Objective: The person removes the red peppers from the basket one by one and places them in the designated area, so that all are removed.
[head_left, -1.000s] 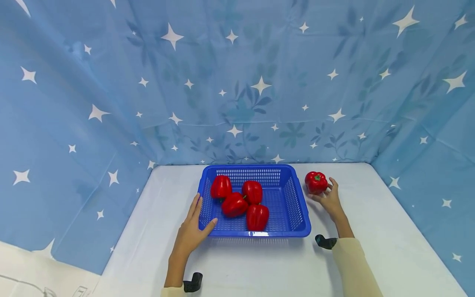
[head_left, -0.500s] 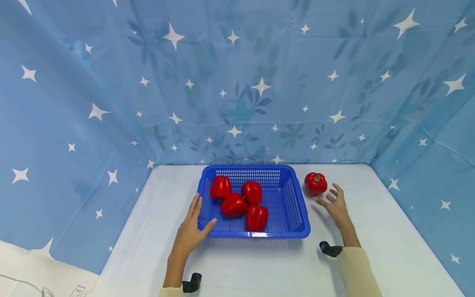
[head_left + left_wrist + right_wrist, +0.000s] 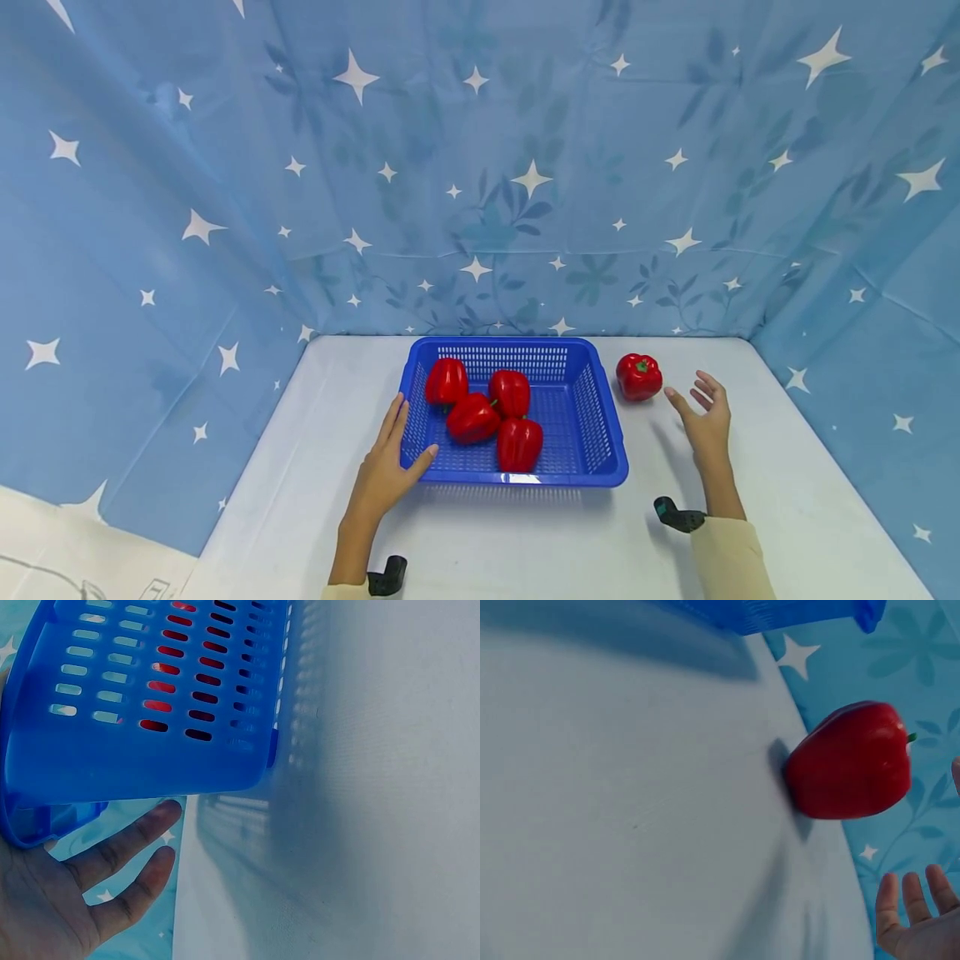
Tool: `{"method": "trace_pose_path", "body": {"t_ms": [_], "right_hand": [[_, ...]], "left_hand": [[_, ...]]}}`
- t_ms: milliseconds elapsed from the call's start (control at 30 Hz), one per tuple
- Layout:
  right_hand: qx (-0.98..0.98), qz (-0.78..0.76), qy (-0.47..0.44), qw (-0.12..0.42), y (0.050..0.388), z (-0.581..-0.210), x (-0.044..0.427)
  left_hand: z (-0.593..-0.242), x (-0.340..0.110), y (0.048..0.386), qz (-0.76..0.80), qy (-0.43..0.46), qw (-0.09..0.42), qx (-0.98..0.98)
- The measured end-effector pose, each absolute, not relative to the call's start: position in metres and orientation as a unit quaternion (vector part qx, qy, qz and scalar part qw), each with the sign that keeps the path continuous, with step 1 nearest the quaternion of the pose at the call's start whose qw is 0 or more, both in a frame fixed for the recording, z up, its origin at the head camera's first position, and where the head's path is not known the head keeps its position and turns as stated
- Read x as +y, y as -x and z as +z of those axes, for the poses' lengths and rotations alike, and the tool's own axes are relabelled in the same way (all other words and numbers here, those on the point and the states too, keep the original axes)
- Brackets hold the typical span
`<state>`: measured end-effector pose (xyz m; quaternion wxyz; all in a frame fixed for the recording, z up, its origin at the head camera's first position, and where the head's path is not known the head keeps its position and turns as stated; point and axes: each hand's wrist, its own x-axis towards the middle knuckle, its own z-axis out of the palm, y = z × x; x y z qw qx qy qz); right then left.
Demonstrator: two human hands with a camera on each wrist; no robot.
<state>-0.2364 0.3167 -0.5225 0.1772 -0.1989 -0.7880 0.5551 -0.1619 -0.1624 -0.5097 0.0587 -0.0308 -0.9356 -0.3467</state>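
Note:
A blue plastic basket (image 3: 480,480) with slotted walls holds several red bell peppers (image 3: 520,444). My left hand (image 3: 381,471) lies at its left front corner, fingers straight along the left side and thumb over the rim. In the left wrist view, two fingers (image 3: 127,904) extend past the basket wall (image 3: 150,761). Another red bell pepper (image 3: 639,377) stands on the table right of the basket, green stem up. Just right of that pepper, my right hand (image 3: 708,421) hovers with fingers spread and holds nothing. The right wrist view shows a gap between this pepper (image 3: 851,763) and the hand (image 3: 922,922).
The white table (image 3: 517,550) carries the basket and the lone pepper. Blue curtains (image 3: 480,167) with white stars and leaves hang behind and along both sides. Black wrist cameras (image 3: 387,575) are strapped on both wrists.
My right hand has let go of the lone pepper and drawn back to the right, away from it. The pepper stays in place. The left hand remains at the basket's corner.

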Motion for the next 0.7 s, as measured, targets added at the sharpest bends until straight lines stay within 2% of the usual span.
{"method": "trace_pose_path", "body": {"t_ms": [200, 333, 700], "right_hand": [[-0.789, 0.548, 0.196, 0.198, 0.237, -0.497, 0.31], [-0.798, 0.547, 0.155, 0.201, 0.237, -0.481, 0.301], [-0.84, 0.529, -0.038, 0.116, 0.243, -0.451, 0.275]], "left_hand": [[-0.509, -0.162, 0.161, -0.348, 0.028, 0.059, -0.935], [-0.511, -0.162, 0.161, -0.348, 0.028, 0.064, -0.935], [-0.514, -0.162, 0.163, -0.351, 0.033, 0.072, -0.933]]}}
